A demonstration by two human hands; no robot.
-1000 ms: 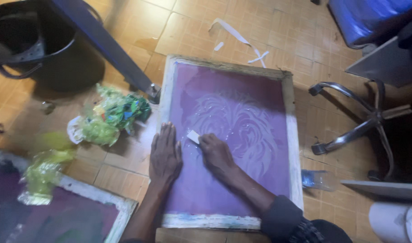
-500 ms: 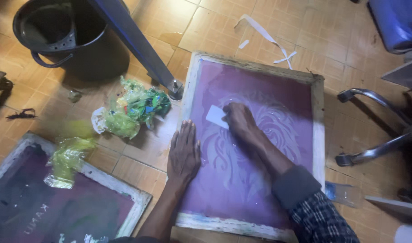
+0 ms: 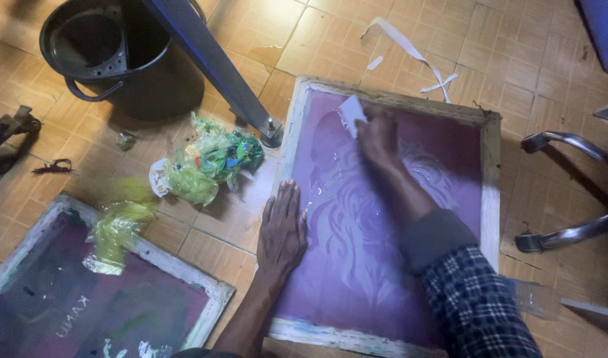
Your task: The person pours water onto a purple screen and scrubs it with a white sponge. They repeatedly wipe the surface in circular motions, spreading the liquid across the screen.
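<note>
Gripping a small white scraper card [image 3: 351, 113] in a pinch, the right hand [image 3: 378, 136] works near the far left corner of the screen-printing frame [image 3: 489, 192] lying flat on the tiled floor [image 3: 317, 46], while the left hand [image 3: 282, 229] lies open-palmed, holding nothing, on its left rail. Judging by looks, the purple mesh [image 3: 370, 265], wet and bearing a pale leafy stencil, is taut but tearable and probably slippery, so the stiff, light wooden rails are the place to take hold

Left hand [image 3: 282, 229] lies flat, palm down, fingers together pointing to 12 o'clock. Right hand [image 3: 378, 136] reaches further toward 12, fingers curled in a pinch, forearm sleeved.
</note>
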